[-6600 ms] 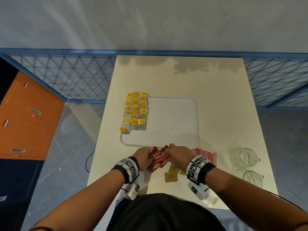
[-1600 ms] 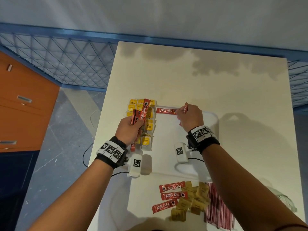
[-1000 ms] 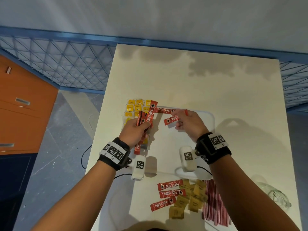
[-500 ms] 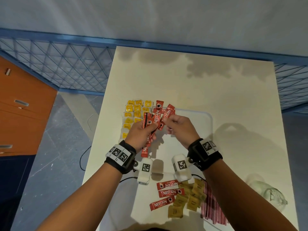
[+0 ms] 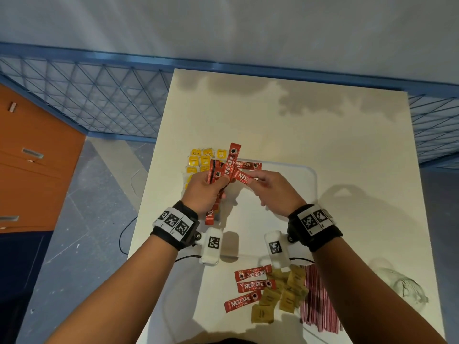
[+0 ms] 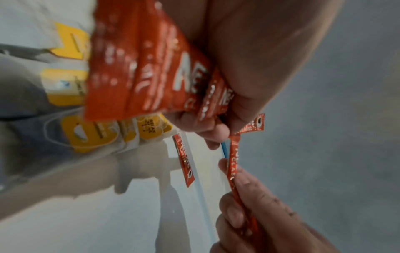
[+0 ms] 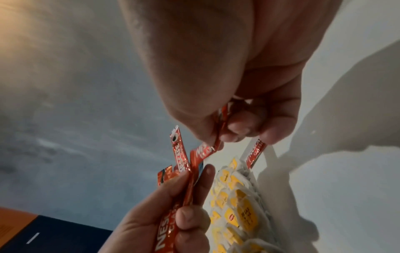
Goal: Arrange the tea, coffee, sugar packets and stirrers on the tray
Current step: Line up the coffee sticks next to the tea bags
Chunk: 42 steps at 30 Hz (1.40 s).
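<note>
Held a bunch of red coffee sticks point(image 5: 224, 175) in the left hand point(image 5: 202, 192), fingers curled tight round them, above the far left part of the white tray point(image 5: 311, 184). Pinched one coffee stick point(image 5: 244, 178) with the right hand point(image 5: 275, 192), thumb and fingertips pressed on its end. Best to pull it out slowly, keep the bunch squeezed, then lay it flat beside the stick already down point(image 5: 248, 165), next to the yellow tea bags point(image 5: 198, 160). Both wrists raised, knuckles up. Sugar packets point(image 5: 285, 294), more sticks and stirrers point(image 5: 318, 301) waiting at the near desk point(image 5: 347, 145) edge.
</note>
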{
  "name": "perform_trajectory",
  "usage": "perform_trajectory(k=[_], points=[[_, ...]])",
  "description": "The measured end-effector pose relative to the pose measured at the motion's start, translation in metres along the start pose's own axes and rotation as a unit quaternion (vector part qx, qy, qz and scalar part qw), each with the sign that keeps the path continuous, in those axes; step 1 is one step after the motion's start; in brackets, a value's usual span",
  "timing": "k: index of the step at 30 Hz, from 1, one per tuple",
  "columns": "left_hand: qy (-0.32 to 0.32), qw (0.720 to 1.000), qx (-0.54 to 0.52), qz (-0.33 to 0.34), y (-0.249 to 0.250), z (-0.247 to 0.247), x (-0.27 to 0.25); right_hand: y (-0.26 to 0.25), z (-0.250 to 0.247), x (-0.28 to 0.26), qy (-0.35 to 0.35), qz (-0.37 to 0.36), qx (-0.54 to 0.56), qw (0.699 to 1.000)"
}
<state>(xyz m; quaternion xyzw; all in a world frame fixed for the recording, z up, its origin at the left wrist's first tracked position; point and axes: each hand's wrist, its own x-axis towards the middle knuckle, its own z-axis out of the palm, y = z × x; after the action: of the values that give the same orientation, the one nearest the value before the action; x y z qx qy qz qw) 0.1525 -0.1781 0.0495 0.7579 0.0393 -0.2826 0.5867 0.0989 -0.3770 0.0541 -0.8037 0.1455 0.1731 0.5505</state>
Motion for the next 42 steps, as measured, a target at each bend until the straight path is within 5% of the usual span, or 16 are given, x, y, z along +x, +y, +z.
perform_trajectory(k=[4, 11, 19, 27, 32, 38, 42], points=[[0.015, 0.999, 0.033, 0.013, -0.002, 0.005, 0.001, -0.001, -0.002, 0.001, -0.010, -0.009, -0.014, 1.000], [0.077, 0.997, 0.026, 0.002, 0.000, 0.005, 0.007, 0.012, -0.003, 0.011, 0.097, 0.059, 0.186, 0.976], [0.087, 0.993, 0.084, -0.009, -0.004, -0.003, 0.017, 0.043, -0.002, 0.039, 0.185, 0.136, 0.142, 0.963], [0.033, 0.979, 0.198, 0.025, -0.003, -0.028, 0.026, 0.054, 0.008, 0.051, 0.202, 0.136, 0.024, 0.969], [-0.054, 0.967, 0.248, 0.021, 0.003, -0.036, 0.030, 0.050, 0.012, 0.050, 0.205, 0.127, -0.034, 0.970], [-0.104, 0.956, 0.275, -0.001, 0.004, -0.038, 0.037, 0.047, 0.012, 0.047, 0.216, 0.148, -0.032, 0.965], [-0.110, 0.947, 0.303, -0.001, 0.009, -0.035, 0.041, 0.038, 0.012, 0.034, 0.151, 0.068, 0.022, 0.986]])
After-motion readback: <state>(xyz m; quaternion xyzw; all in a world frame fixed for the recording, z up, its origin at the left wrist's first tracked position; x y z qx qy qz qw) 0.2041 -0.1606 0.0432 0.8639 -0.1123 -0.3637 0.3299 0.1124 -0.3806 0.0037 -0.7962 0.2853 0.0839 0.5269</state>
